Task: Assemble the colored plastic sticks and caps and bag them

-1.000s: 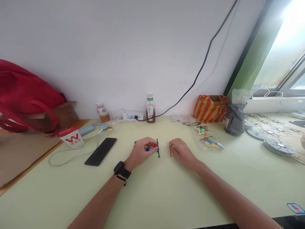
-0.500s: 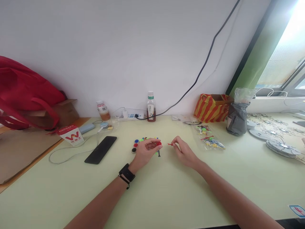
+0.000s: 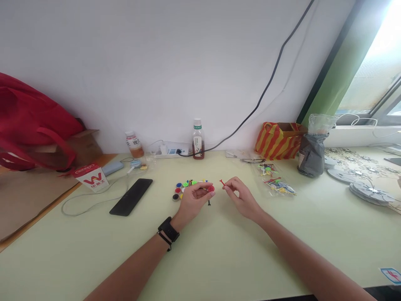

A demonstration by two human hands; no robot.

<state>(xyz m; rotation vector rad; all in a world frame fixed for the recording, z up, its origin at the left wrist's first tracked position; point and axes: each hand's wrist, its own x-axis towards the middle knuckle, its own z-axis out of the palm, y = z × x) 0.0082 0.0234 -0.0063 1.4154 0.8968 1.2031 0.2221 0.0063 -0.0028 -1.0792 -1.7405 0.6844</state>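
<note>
My left hand (image 3: 194, 200) pinches a small round red plastic piece (image 3: 211, 189) between thumb and fingers. A short gap to the right, my right hand (image 3: 239, 196) grips a thin red plastic stick (image 3: 222, 182) with a flared end, which points up and left. The two red pieces are apart. Behind and left of my left hand lie small round pieces, among them a blue one (image 3: 178, 184), a red one (image 3: 178, 190) and a black one (image 3: 175, 197). A black stick piece (image 3: 209, 203) lies just below my left fingertips. My left hand hides part of this group.
A black phone (image 3: 131, 197) lies to the left, with a white cable and a red-and-white box (image 3: 94, 179) beyond it. Clear bags of coloured pieces (image 3: 278, 187) lie right. A bottle (image 3: 198, 140) and power strip (image 3: 178, 149) stand by the wall; stacked grey discs (image 3: 372, 194) lie far right.
The red round piece in my left hand has turned to show its face more. My right hand has tilted the red stick upward and moved slightly left.
</note>
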